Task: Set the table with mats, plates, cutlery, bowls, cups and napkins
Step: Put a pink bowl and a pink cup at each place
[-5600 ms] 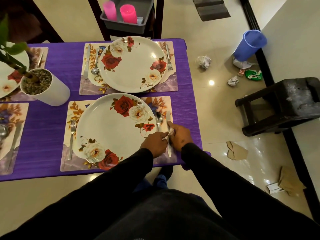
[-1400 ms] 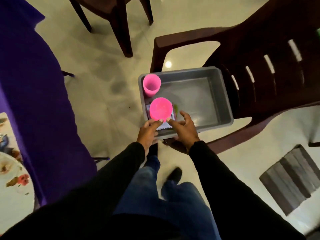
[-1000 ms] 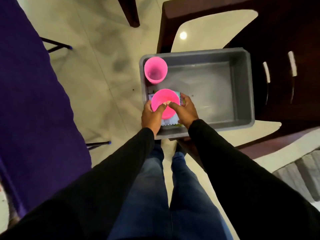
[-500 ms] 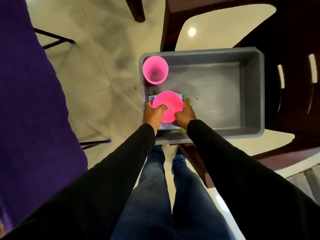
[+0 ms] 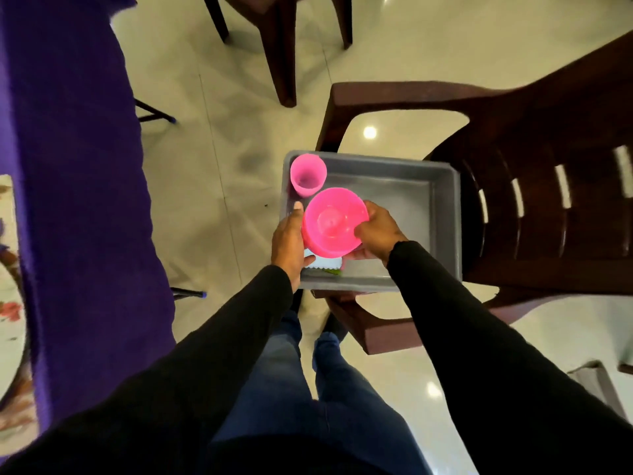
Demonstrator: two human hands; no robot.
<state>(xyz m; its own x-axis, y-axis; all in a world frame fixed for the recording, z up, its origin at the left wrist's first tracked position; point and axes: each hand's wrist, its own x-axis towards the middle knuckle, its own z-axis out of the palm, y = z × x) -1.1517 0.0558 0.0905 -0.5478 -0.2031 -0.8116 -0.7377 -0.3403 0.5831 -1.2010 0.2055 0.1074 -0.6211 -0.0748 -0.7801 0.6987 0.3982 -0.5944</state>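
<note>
A pink bowl (image 5: 334,221) is held over the near left corner of a grey tub (image 5: 442,228) that stands on a dark brown chair. My left hand (image 5: 289,241) holds the bowl's left side, thumb up along its rim. My right hand (image 5: 376,231) grips its right side with curled fingers. A pink cup (image 5: 307,174) stands upright in the tub's far left corner. Under the bowl, a white napkin with a scalloped edge (image 5: 323,263) lies on the tub floor, mostly hidden.
The purple-clothed table (image 5: 75,186) runs down the left, with a floral plate edge (image 5: 10,313) at the far left. The brown chair (image 5: 534,186) carries the tub. Another chair's legs (image 5: 281,49) stand further off on the glossy tiled floor.
The bowl has come up off the tub floor between both hands and now sits higher and tilted. The view has pulled back and shows more of the chair and table.
</note>
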